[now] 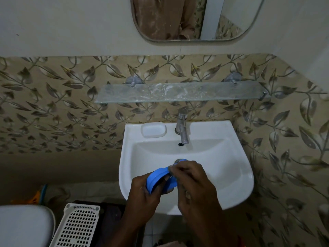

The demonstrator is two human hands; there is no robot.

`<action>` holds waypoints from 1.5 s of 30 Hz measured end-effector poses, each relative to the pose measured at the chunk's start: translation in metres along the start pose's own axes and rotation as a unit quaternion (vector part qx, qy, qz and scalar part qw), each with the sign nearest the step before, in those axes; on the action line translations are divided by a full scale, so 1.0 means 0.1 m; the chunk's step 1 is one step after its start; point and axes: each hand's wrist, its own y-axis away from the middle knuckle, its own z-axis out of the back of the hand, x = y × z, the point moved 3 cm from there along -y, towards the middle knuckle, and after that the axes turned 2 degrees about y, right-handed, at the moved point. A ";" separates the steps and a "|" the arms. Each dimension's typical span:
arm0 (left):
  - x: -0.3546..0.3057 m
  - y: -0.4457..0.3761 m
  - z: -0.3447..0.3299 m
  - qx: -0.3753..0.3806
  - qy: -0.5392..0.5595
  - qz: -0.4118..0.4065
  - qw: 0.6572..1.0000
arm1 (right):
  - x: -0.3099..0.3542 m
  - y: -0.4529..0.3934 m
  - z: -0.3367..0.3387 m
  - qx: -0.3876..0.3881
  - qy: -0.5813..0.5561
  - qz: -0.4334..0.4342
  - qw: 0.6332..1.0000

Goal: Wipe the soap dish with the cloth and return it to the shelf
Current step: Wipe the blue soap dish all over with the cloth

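Over the sink (236, 175), both hands (178, 186) grip the blue soap dish (154, 177).

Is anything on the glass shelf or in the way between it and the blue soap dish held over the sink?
Nothing visible blocks it. Both hands, left hand and right hand, hold the blue soap dish over the sink. The glass shelf above carries no objects, only smears. The tap stands below the shelf.

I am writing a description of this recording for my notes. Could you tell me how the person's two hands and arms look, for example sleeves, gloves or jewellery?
Both hands are bare: no gloves, rings or watch show on the left hand or the right hand. Both forearms are uncovered as far as the picture's lower edge, so no sleeves are in view there.
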 end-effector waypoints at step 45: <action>-0.03 0.10 0.03 0.027 0.030 0.063 0.997 | -0.29 -0.05 0.05 -0.117 -0.158 -0.184 0.963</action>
